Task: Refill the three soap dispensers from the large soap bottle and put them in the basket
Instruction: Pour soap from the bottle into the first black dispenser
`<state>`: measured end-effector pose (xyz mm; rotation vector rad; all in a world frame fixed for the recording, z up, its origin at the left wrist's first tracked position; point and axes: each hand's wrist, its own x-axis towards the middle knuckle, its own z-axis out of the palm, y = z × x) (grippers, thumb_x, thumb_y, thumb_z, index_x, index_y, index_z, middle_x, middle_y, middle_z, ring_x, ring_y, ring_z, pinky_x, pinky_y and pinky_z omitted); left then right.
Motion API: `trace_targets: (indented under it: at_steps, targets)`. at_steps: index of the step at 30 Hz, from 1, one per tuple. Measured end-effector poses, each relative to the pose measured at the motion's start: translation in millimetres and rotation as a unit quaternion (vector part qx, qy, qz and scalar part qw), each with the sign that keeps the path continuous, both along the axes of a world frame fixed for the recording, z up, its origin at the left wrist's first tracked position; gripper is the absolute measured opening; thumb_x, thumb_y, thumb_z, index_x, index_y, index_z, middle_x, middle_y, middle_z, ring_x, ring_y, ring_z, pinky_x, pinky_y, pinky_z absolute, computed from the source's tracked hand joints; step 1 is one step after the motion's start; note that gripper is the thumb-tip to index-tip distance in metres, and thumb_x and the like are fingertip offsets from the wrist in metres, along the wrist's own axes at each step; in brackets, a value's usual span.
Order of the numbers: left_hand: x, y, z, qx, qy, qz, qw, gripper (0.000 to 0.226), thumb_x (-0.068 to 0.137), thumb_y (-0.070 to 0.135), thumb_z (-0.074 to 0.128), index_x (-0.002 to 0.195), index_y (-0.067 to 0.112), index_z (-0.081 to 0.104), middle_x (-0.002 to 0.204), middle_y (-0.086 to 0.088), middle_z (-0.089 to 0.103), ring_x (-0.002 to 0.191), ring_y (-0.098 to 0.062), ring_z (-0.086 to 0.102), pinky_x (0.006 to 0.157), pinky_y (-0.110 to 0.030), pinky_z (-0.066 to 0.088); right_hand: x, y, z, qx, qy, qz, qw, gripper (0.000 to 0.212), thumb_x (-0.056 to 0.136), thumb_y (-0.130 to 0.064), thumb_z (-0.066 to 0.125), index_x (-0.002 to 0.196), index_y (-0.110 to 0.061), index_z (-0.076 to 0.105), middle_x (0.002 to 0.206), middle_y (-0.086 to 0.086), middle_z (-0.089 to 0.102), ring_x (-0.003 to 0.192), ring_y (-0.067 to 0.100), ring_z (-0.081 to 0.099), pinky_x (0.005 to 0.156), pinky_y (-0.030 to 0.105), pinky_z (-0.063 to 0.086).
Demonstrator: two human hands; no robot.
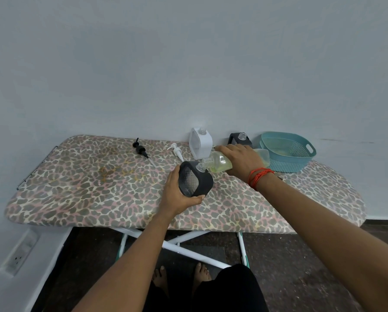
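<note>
Diffuse, fairly dim indoor light with a cool grey cast falls evenly on the wall [188, 64]; shadows on the ironing board [76, 188] are faint and soft. Wide-angle distortion bows the board's edges and stretches the frame's lower corners.

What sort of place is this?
Probably a home room, not a lab: an ironing board with leopard-print cover serves as the table, against a plain wall, with bare feet on the floor.

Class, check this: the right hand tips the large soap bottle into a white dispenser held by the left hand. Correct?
No: the head view shows the left hand holding a black dispenser; the right hand tips the large soap bottle into it.
</note>
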<state>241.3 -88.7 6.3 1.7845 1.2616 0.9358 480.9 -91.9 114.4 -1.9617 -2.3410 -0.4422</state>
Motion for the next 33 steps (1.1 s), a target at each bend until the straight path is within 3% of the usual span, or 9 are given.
trace_targets:
  at_steps: [12, 18, 28, 33]
  targets:
    - [-0.6, -0.1, -0.1, -0.005, 0.01, 0.002, 1.0, 0.132, 0.052, 0.063, 0.09, 0.159, 0.02, 0.025, 0.158, 0.001, 0.036, 0.145, -0.019, 0.036, 0.116, -0.05, 0.039, -0.4, -0.2, -0.8, 0.006, -0.004, -0.002, 1.0, 0.074, 0.07, -0.028, 0.083, 0.134, -0.03, 0.046, 0.119, 0.001, 0.064, 0.104, 0.028, 0.062, 0.09, 0.043, 0.049]
    - [0.0, -0.9, 0.8, -0.001, 0.012, 0.0, 1.0, 0.13, 0.057, 0.053, 0.095, 0.16, 0.019, 0.023, 0.16, -0.001, 0.033, 0.147, -0.02, 0.033, 0.119, -0.048, 0.036, -0.8, -0.9, -1.3, 0.004, -0.001, -0.004, 1.0, 0.074, 0.071, -0.028, 0.083, 0.134, -0.031, 0.044, 0.121, 0.0, 0.064, 0.106, 0.028, 0.062, 0.092, 0.044, 0.049]
    - [0.4, 1.0, -1.4, 0.003, 0.012, 0.003, 1.0, 0.13, 0.056, 0.054, 0.094, 0.159, 0.018, 0.024, 0.16, -0.001, 0.033, 0.147, -0.02, 0.034, 0.118, -0.048, 0.036, -2.0, -1.3, -1.1, -0.001, 0.001, -0.01, 1.0, 0.073, 0.072, -0.026, 0.081, 0.135, -0.03, 0.043, 0.12, 0.001, 0.064, 0.107, 0.029, 0.061, 0.091, 0.045, 0.049]
    - [1.4, 0.5, -0.8, 0.004, 0.005, 0.005, 1.0, 0.129, 0.058, 0.048, 0.097, 0.159, 0.017, 0.024, 0.16, -0.001, 0.033, 0.147, -0.019, 0.033, 0.119, -0.039, 0.033, -1.3, -1.5, -0.6, 0.001, -0.001, -0.012, 1.0, 0.075, 0.071, -0.024, 0.082, 0.135, -0.029, 0.045, 0.121, 0.002, 0.063, 0.107, 0.03, 0.061, 0.092, 0.045, 0.049]
